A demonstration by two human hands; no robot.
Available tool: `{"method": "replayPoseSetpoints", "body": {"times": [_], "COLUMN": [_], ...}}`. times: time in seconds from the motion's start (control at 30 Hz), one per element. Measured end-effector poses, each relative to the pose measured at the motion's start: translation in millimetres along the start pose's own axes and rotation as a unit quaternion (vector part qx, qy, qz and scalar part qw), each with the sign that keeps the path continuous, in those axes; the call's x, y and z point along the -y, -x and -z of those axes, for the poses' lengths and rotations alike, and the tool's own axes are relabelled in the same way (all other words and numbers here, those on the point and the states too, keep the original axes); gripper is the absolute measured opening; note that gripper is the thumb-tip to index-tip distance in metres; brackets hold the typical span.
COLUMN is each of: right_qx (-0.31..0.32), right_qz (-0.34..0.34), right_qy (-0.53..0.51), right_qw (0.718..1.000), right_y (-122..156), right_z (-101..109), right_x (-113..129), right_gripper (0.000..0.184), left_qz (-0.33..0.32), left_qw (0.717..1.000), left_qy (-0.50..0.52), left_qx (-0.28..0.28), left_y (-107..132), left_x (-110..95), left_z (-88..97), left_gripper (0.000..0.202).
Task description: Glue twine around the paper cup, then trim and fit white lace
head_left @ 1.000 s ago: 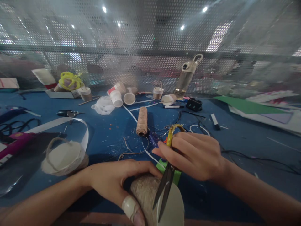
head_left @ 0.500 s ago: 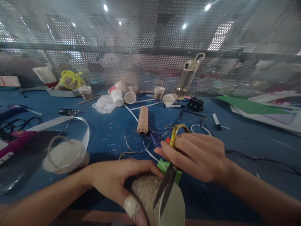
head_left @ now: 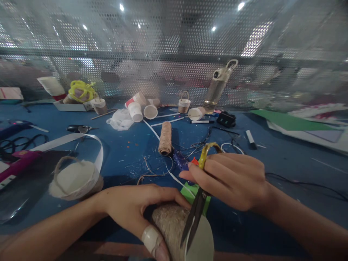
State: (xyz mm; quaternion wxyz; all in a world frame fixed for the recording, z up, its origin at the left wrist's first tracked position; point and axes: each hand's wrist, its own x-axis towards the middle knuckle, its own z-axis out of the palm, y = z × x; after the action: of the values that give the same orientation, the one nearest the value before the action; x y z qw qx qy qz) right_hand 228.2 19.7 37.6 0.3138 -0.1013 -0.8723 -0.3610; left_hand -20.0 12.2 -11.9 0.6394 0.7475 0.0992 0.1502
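My left hand (head_left: 144, 208) is wrapped round a paper cup covered in twine (head_left: 171, 224), tilted on its side near the front edge. Its pale round mouth faces right, and tape circles my thumb. In my right hand (head_left: 231, 179) are scissors (head_left: 198, 206) with yellow handles. Their dark blades point down across the cup's rim, slightly apart. Behind the blades sits a green block-like thing (head_left: 206, 204), partly covered. A twine-wrapped basket made from a cup (head_left: 94, 185) stands left of my left hand. Beyond my hands lies a spool of twine (head_left: 165, 137).
A magenta glue gun (head_left: 19, 166) lies at the left beside a curling white ribbon (head_left: 67, 139). Paper cups (head_left: 136, 112), a water bottle (head_left: 216, 90) and a black clip-like object (head_left: 226, 119) are at the back. Green paper (head_left: 288, 121) lies at the right.
My right hand and the scissors have shifted slightly right, and the blades look closer together. My left hand still holds the twine-covered cup in nearly the same place.
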Motion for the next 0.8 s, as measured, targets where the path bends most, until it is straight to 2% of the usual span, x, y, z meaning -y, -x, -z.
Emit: {"method": "replayPoseSetpoints", "body": {"times": [0.17,0.47,0.67,0.8], "right_qx": [-0.008,-0.007,0.003,0.002], "right_qz": [0.011,0.005,0.002,0.0], "right_qy": [-0.008,-0.009,-0.006,-0.015], "right_qw": [1.0,1.0,1.0,1.0], "right_y": [0,-1,-1,0], "right_z": [-1,-3,-1,0], "right_x": [1,3,2,2], "right_gripper": [0.013,0.011,0.013,0.012], "left_qz": [0.016,0.034,0.032,0.044], "left_qw": [0.999,0.998,0.998,0.998], "left_qy": [0.027,0.052,0.053,0.049], "left_qx": [0.006,0.015,-0.004,0.004], "left_y": [0,0,-3,-3], "left_x": [4,-1,-9,-6], "left_z": [-0.5,-1.3,-1.5,-1.7], "left_gripper": [0.084,0.079,0.069,0.07]}}
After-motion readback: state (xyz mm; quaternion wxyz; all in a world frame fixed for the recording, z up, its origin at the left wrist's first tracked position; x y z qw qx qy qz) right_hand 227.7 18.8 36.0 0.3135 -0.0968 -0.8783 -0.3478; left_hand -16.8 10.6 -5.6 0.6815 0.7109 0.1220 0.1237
